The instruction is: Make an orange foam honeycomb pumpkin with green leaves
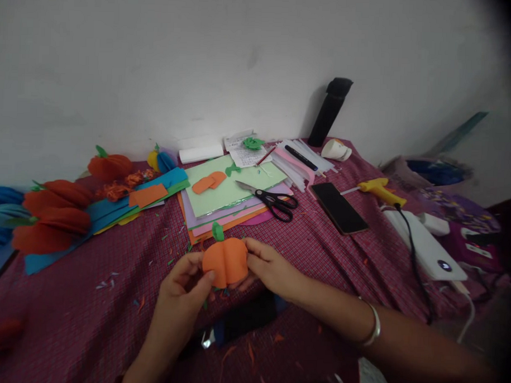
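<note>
An orange paper pumpkin (225,262) with a green paper stem (218,231) is held between both hands near the table's front. My left hand (185,287) grips its left side, thumb on the front face. On the right edge, my right hand (269,267) pinches the paper, its other fingers partly hidden behind. A crease runs down the middle of the pumpkin. Just beyond lie black-handled scissors (276,200) on a stack of coloured paper sheets (213,195), beside some orange paper cut-outs (209,182).
Finished-looking paper pumpkins (57,212) and blue paper strips (108,208) lie at left. Rightward are a phone (339,207), a yellow glue gun (382,191) and a white power bank (427,248) with cables. A black bottle (330,112) stands by the wall. Paper scraps dot the red cloth.
</note>
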The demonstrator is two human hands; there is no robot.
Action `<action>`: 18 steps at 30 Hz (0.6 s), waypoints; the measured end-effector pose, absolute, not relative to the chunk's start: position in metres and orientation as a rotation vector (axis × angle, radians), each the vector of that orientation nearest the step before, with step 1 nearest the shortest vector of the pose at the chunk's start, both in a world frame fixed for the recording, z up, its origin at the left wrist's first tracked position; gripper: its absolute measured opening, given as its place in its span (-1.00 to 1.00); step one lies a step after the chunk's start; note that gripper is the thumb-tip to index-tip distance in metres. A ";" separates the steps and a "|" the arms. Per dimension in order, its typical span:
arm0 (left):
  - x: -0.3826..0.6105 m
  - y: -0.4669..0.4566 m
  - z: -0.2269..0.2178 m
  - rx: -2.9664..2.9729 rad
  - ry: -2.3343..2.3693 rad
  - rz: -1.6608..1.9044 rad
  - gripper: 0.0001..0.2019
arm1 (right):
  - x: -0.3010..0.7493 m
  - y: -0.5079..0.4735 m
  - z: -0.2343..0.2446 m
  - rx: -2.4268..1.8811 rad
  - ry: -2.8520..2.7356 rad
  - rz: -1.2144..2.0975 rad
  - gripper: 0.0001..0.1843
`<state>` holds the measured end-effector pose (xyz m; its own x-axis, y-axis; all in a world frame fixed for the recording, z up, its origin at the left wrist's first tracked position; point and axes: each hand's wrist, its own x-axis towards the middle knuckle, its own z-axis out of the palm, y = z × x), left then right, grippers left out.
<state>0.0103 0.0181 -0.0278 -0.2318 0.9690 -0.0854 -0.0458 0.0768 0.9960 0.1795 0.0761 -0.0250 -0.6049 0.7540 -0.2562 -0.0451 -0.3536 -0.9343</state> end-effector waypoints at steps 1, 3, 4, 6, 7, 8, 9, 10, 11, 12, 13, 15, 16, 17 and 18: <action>0.009 0.019 -0.027 0.937 1.375 1.357 -0.90 | 0.180 0.076 -0.026 -0.944 -1.341 1.998 -0.76; 0.008 0.021 -0.026 0.780 1.347 1.411 -0.90 | 0.180 0.076 -0.028 -0.927 -1.319 2.002 -0.78; 0.007 0.021 -0.026 0.699 1.328 1.437 -0.88 | 0.180 0.076 -0.029 -0.925 -1.308 2.000 -0.79; 0.009 0.021 -0.026 0.563 1.273 1.461 -0.84 | 0.180 0.076 -0.031 -0.921 -1.303 1.977 -0.80; 0.010 0.021 -0.026 0.523 1.242 1.456 -0.81 | 0.180 0.076 -0.032 -0.910 -1.314 1.950 -0.81; 0.012 0.021 -0.027 0.501 1.219 1.444 -0.79 | 0.180 0.076 -0.032 -0.894 -1.334 1.909 -0.81; 0.014 0.020 -0.028 0.497 1.204 1.432 -0.76 | 0.180 0.075 -0.032 -0.876 -1.362 1.858 -0.81; 0.017 0.019 -0.029 0.510 1.203 1.417 -0.72 | 0.181 0.075 -0.032 -0.858 -1.398 1.798 -0.81; 0.019 0.019 -0.031 0.539 1.215 1.399 -0.69 | 0.181 0.074 -0.032 -0.841 -1.441 1.728 -0.80; 0.021 0.018 -0.032 0.576 1.241 1.384 -0.66 | 0.182 0.073 -0.031 -0.825 -1.490 1.650 -0.78; 0.023 0.017 -0.033 0.612 1.272 1.366 -0.67 | 0.183 0.072 -0.031 -0.812 -1.547 1.571 -0.76; 0.023 0.017 -0.034 0.645 1.324 1.342 -0.71 | 0.185 0.071 -0.030 -0.765 -1.668 1.444 -0.72; 0.023 0.017 -0.034 0.632 1.326 1.357 -0.71 | 0.186 0.071 -0.029 -0.714 -1.718 1.401 -0.71; 0.022 0.017 -0.032 0.602 1.306 1.377 -0.70 | 0.187 0.071 -0.029 -0.652 -1.756 1.371 -0.71; 0.021 0.018 -0.031 0.560 1.271 1.392 -0.68 | 0.188 0.072 -0.029 -0.588 -1.776 1.350 -0.71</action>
<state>0.0207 0.0177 -0.0308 -0.2733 0.9081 -0.3172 -0.3982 0.1934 0.8967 0.1876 0.0717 -0.0288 -0.5632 0.7613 0.3213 -0.1058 0.3192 -0.9418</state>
